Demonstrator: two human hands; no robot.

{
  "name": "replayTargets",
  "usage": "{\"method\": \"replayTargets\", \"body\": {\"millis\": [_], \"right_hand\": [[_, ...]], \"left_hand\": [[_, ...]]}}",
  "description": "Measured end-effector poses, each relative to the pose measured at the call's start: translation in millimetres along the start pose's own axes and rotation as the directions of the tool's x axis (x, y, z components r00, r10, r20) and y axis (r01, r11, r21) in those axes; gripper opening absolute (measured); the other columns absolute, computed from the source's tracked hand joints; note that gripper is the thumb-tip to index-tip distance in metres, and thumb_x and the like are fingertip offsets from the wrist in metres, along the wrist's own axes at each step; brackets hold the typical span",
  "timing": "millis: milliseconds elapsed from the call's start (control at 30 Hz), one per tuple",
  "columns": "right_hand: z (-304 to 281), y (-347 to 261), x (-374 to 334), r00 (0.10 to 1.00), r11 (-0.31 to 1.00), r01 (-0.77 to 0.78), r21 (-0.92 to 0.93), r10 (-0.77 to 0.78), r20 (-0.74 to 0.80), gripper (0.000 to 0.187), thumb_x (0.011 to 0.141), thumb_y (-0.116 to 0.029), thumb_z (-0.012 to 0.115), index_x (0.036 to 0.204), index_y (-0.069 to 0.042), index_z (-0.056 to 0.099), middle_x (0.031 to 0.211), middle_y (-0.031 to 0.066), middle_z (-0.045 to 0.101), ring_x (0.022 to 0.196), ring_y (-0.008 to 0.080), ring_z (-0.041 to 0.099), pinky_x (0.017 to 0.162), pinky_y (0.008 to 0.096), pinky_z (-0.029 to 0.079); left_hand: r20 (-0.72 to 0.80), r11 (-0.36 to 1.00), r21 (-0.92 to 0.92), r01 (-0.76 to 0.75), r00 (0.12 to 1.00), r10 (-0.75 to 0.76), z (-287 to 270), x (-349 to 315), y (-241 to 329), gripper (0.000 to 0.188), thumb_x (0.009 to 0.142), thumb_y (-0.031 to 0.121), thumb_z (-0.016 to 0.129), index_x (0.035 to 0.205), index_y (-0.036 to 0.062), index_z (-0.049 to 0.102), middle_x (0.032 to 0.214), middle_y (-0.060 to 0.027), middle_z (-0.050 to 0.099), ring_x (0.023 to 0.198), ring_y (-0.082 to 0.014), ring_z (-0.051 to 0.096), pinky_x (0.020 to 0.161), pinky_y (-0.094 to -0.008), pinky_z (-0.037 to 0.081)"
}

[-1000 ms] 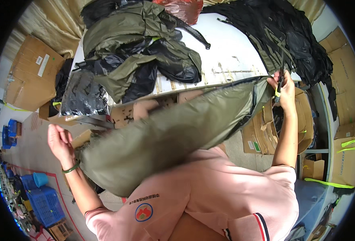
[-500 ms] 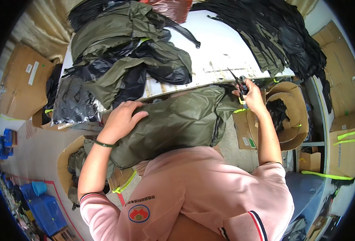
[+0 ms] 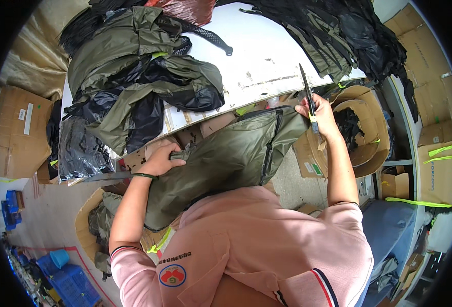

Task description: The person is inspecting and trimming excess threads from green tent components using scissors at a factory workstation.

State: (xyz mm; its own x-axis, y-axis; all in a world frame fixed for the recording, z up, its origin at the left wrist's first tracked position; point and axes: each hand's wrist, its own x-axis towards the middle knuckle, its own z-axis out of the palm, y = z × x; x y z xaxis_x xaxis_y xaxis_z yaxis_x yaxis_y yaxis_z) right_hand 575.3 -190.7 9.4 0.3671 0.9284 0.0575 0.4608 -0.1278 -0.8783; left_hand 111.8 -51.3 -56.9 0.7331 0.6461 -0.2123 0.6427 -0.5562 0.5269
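An olive-green fabric bag (image 3: 221, 153) with dark seams is stretched across my lap, in front of the table edge. My left hand (image 3: 160, 162) is closed on its upper left edge, thumb on top. At the far right corner of the cloth, my right hand (image 3: 318, 115) pinches the fabric. The same hand also holds slim black scissors (image 3: 308, 89), their pointed blades aimed up and away from me. Part of their handle is hidden in my palm.
Olive and black bags (image 3: 149, 82) are heaped on the white table (image 3: 251, 46), with black pieces (image 3: 359, 46) piled at the far right. An open cardboard box (image 3: 372, 163) stands by my right forearm, another box (image 3: 85, 215) at my left. Blue crates (image 3: 75, 276) sit lower left.
The bag's right corner has been pulled up taut, and its dark seam now shows. The scissors have turned more upright in my right hand. My left fingers have closed on the edge.
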Motion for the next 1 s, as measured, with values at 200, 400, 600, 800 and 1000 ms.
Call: {"method": "replayTargets", "body": {"millis": [200, 400, 600, 800, 1000], "right_hand": [[18.3, -4.9, 26.2, 0.996, 0.766, -0.078, -0.638, 0.038, -0.076, 0.036, 0.071, -0.027, 0.082, 0.085, -0.002, 0.06, 0.07, 0.0141, 0.063, 0.067, 0.0307, 0.063, 0.062, 0.0394, 0.047], [79.4, -89.7, 36.8, 0.779, 0.599, 0.625, -0.5, -0.451, 0.435, 0.051, 0.065, -0.035, 0.084, 0.085, 0.003, 0.056, 0.087, 0.0186, 0.058, 0.089, 0.0367, 0.058, 0.079, 0.0441, 0.047], [152.1, -143.8, 43.5, 0.46, 0.536, 0.821, -0.195, -0.419, 0.783, 0.055, 0.061, -0.043, 0.083, 0.085, 0.0, 0.058, 0.084, 0.0151, 0.057, 0.088, 0.0355, 0.057, 0.077, 0.044, 0.047], [176.5, -160.2, 57.0, 0.314, 0.554, 0.826, -0.106, -0.297, 0.902, 0.051, 0.06, -0.042, 0.084, 0.081, -0.002, 0.06, 0.077, 0.0121, 0.056, 0.08, 0.0336, 0.058, 0.07, 0.0423, 0.048], [187.5, -161.6, 57.6, 0.258, 0.589, 0.806, -0.059, -0.259, 0.931, 0.051, 0.06, -0.044, 0.084, 0.08, -0.002, 0.06, 0.078, 0.0117, 0.058, 0.08, 0.033, 0.06, 0.067, 0.0412, 0.049]], "left_hand": [[-0.087, 0.804, -0.594, 0.016, 0.993, -0.084, -16.2, -36.9, 12.1, 0.03, 0.076, 0.006, 0.076, 0.096, 0.0042, 0.055, 0.087, 0.0013, 0.055, 0.083, -0.0085, 0.05, 0.076, -0.0247, 0.043], [-0.099, 0.622, -0.782, 0.027, 0.981, -0.167, -36.1, -73.4, 26.8, 0.032, 0.08, 0.001, 0.072, 0.107, 0.0027, 0.057, 0.089, 0.0052, 0.056, 0.083, -0.0028, 0.049, 0.073, -0.0198, 0.042], [-0.163, 0.676, -0.737, -0.015, 0.974, -0.157, -37.6, -87.4, 40.4, 0.031, 0.08, 0.002, 0.073, 0.108, 0.0026, 0.059, 0.091, 0.003, 0.059, 0.085, -0.0044, 0.052, 0.074, -0.021, 0.043], [-0.254, 0.692, -0.713, -0.115, 0.962, -0.101, -31.6, -95.7, 34.1, 0.03, 0.081, 0.004, 0.072, 0.109, 0.0061, 0.062, 0.099, 0.0014, 0.059, 0.091, -0.0082, 0.053, 0.076, -0.0224, 0.043], [-0.252, 0.716, -0.688, -0.12, 0.964, -0.08, -28.0, -95.1, 26.6, 0.032, 0.08, 0.006, 0.072, 0.111, 0.0081, 0.063, 0.101, 0.0006, 0.06, 0.091, -0.0101, 0.054, 0.078, -0.0234, 0.043]]}}
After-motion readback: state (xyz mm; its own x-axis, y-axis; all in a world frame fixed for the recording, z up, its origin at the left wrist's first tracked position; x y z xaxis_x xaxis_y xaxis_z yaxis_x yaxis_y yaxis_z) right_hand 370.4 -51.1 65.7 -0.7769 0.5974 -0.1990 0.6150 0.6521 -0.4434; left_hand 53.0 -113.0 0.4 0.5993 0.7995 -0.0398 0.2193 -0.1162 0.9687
